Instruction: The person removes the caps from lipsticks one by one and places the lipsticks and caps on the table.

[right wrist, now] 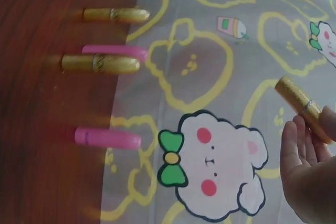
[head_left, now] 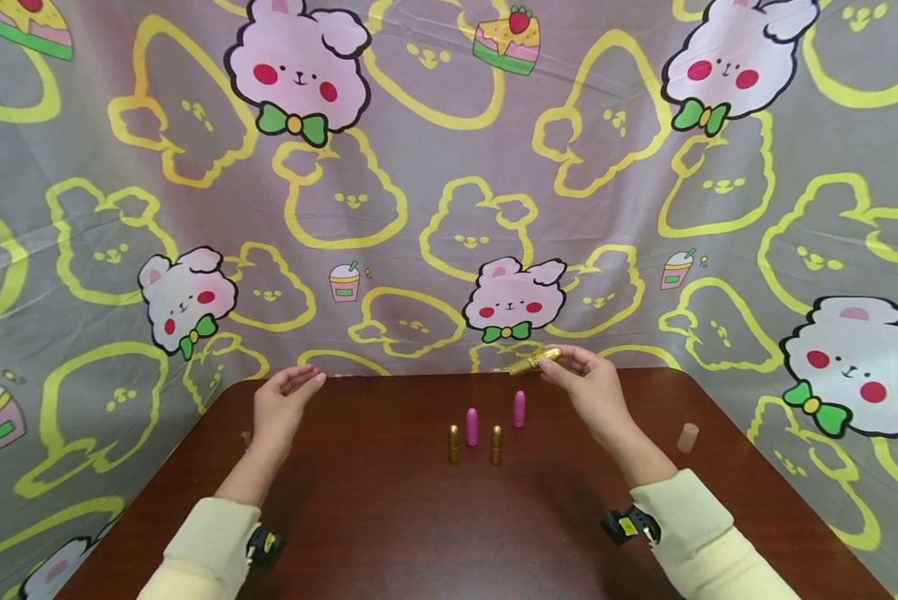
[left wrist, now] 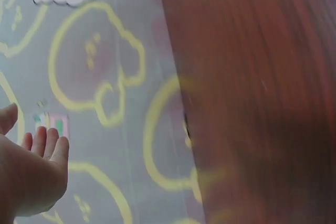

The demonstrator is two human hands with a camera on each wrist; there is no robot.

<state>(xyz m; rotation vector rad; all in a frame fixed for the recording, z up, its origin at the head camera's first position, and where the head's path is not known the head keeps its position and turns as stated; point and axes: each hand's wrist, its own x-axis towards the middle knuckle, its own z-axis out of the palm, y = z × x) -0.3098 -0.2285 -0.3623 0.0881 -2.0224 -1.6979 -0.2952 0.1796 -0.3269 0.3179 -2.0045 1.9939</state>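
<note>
My right hand (head_left: 595, 396) pinches a gold lipstick-like tube (right wrist: 299, 98) between thumb and fingers, tilted above the back of the table. Below and left of it, two gold tubes (head_left: 454, 445) (right wrist: 102, 63) and two pink tubes (head_left: 472, 427) (right wrist: 107, 138) stand upright on the table, rounded ends up. My left hand (head_left: 280, 408) hangs over the table's left side with fingers loosely bent and nothing in it. In the left wrist view the same hand (left wrist: 34, 177) shows its fingers apart from the thumb.
The brown table (head_left: 419, 525) ends at the back against a grey patterned cloth (head_left: 419, 167). A small beige cylinder (head_left: 687, 437) stands near the right edge. A small pinkish thing (head_left: 246, 438) is mostly hidden behind my left wrist.
</note>
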